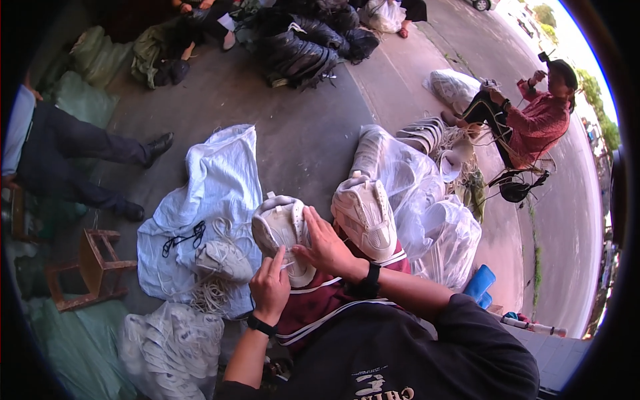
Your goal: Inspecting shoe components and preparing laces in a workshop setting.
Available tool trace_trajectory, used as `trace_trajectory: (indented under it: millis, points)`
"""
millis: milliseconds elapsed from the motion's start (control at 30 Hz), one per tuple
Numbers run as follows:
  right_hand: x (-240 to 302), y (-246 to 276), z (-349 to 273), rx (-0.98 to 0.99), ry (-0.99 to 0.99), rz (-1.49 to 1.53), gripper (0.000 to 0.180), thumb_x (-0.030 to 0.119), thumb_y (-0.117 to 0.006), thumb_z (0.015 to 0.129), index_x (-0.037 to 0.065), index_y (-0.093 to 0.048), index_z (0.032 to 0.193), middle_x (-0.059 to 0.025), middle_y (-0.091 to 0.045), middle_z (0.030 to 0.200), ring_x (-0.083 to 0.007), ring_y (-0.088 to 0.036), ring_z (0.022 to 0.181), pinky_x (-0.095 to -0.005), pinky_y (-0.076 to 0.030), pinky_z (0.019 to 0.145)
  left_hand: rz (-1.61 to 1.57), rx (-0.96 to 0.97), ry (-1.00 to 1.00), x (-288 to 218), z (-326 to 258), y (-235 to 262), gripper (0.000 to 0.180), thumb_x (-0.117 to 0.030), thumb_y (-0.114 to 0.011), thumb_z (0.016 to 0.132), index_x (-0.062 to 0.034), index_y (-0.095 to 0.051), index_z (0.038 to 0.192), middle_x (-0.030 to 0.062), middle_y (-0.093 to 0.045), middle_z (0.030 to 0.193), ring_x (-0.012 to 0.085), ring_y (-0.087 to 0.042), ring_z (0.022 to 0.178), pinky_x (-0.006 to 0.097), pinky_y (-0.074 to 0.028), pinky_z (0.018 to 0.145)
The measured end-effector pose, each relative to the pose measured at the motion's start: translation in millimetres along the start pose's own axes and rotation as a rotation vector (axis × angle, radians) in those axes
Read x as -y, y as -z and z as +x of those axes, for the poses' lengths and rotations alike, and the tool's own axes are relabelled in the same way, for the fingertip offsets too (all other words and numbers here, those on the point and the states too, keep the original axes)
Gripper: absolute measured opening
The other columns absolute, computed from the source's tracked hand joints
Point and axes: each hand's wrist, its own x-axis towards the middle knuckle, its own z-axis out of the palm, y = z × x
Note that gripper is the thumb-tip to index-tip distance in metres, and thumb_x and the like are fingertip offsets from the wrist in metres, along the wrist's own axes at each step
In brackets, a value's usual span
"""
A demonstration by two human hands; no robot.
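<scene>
A beige and white sneaker (275, 223) rests toe-down on my lap, its tongue and eyelet rows facing up. My right hand (328, 250) lies along its right side with fingers stretched out, palm down. Over the lower part of this shoe is my left hand (269, 288), index finger extended and the others curled; a pale strip shows by its fingertips, too small to name. A second matching sneaker (365, 217) stands on my right thigh, untouched. No lace is visible through its eyelets.
A white sheet (220, 160) on the floor holds white laces (212, 297) and a black cord (185, 240). Bagged shoes (173, 347) lie lower left, more in clear plastic (427, 200) at right. A wooden stool (97, 270) lies left. Other people sit around, one in red (537, 127).
</scene>
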Motion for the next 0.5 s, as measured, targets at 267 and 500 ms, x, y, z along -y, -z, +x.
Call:
trace_trajectory:
  millis: [267, 500]
  points:
    - [-1.1, -0.6, 3.2, -0.018, -0.019, 0.106, 0.088, 0.024, -0.068, 0.083, -0.009, -0.014, 0.144, -0.0375, -0.02, 0.145, -0.0488, -0.025, 0.136, -0.045, -0.025, 0.113, 0.204, 0.018, -0.109, -0.3, 2.9, -3.5, 0.037, -0.001, -0.059, 0.08, -0.0049, -0.064, 0.116, 0.0105, -0.056, 0.082, 0.0312, -0.06, 0.071, 0.042, -0.048, 0.06]
    - [-8.1, -3.2, 4.3, -0.024, -0.028, 0.186, 0.091, 0.024, -0.069, 0.082, -0.01, -0.011, 0.144, -0.0417, -0.017, 0.144, -0.052, -0.027, 0.133, -0.045, -0.026, 0.112, 0.176, 0.026, -0.179, -4.1, 23.4, 2.7, 0.016, -0.006, -0.062, 0.082, -0.0076, -0.064, 0.098, 0.0085, -0.057, 0.083, 0.0291, -0.062, 0.07, 0.04, -0.048, 0.058]
